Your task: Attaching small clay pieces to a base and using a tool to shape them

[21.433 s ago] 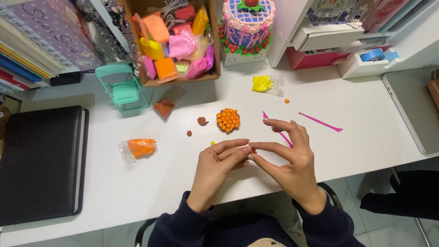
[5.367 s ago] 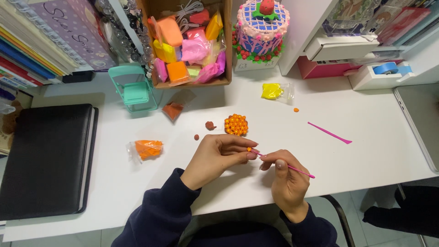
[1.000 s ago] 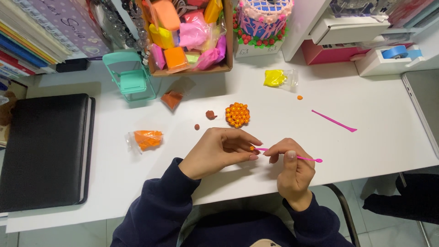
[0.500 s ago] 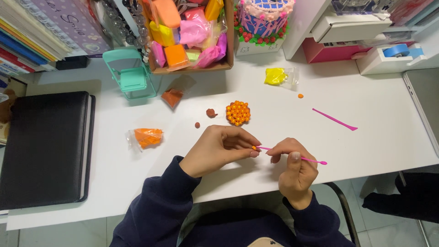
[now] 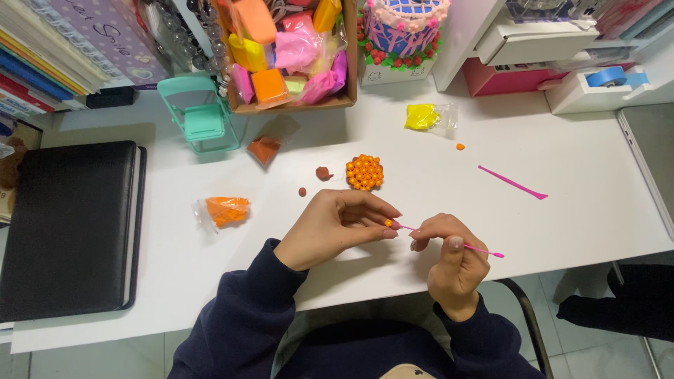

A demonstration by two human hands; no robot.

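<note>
My left hand [image 5: 337,224] pinches a tiny orange clay ball [image 5: 387,223] between its fingertips just above the white desk [image 5: 576,217]. My right hand [image 5: 449,256] grips a thin pink modelling tool [image 5: 484,250] whose tip touches that ball. Beyond the hands lies a round orange clay piece [image 5: 364,172] studded with several small balls. Two small brown clay bits [image 5: 323,173] rest to its left.
An orange clay packet [image 5: 223,210], a brown packet [image 5: 265,149], a yellow packet [image 5: 423,116] and a second pink tool [image 5: 512,182] lie on the desk. A black folder [image 5: 67,228] sits left. A box of clay packets [image 5: 291,52], a mint mini chair [image 5: 199,116] and a decorated cake model [image 5: 404,31] stand behind.
Both hands stay together at the desk's front. The pink tool's tip has stayed against the small orange ball, with only slight shifts of the fingers.
</note>
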